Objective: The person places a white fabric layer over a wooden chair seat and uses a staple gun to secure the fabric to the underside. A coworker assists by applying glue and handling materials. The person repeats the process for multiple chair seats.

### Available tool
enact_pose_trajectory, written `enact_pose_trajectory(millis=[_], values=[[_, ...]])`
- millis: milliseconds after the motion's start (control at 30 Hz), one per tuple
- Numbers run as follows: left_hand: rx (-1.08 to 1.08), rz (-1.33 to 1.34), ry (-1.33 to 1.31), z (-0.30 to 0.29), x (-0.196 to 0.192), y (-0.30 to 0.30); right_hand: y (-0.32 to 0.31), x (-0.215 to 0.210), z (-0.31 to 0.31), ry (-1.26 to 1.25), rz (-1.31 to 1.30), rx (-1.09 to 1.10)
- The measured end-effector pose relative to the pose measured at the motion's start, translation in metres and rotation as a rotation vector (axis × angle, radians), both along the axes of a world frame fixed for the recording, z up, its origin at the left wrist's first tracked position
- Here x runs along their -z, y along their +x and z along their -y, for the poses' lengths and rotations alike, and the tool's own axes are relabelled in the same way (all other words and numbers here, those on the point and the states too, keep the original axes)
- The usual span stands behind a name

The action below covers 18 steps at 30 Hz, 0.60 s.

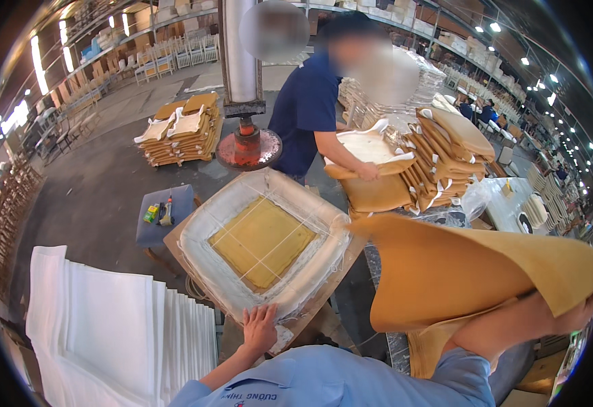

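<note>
While the left hand lies flat and spread at the near edge of a white padded seat form on the worktop, its grip released and holding nothing, the right hand lifts a tan upholstery cover off to the right, well above the worktop. The right hand's fingers are hidden behind the cover, so whether they pinch it cannot be told, though the sheet clearly hangs from that arm. A square of yellow foam sits in the middle of the form (thin cords cross over it). Beyond, a co-worker in a dark shirt handles seat pads from a tall stack; white sheets lie at the left. Done well, the cover would likely come down square over the form, corners matched, the flat hand keeping the form from sliding.
</note>
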<state>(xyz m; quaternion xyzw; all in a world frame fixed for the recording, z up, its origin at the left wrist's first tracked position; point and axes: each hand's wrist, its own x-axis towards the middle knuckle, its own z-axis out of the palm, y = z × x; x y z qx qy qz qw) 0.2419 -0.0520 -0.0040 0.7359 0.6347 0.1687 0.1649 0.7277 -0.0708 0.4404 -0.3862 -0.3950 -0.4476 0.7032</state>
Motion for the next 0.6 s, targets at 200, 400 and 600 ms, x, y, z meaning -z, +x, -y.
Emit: enact_pose_trajectory(millis=[200,400,600], values=[[0.182,0.465,-0.085,-0.021,-0.039,0.011,-0.135,0.006,-0.045,0.074,-0.184,-0.127],[0.174,1.117,-0.139,-0.051,-0.079,0.030,-0.182,0.010,-0.042,0.101,-0.218,-0.169],[0.267,1.426,0.035,-0.024,-0.116,-0.082,-0.104,0.037,-0.035,-0.057,-0.224,-0.347]])
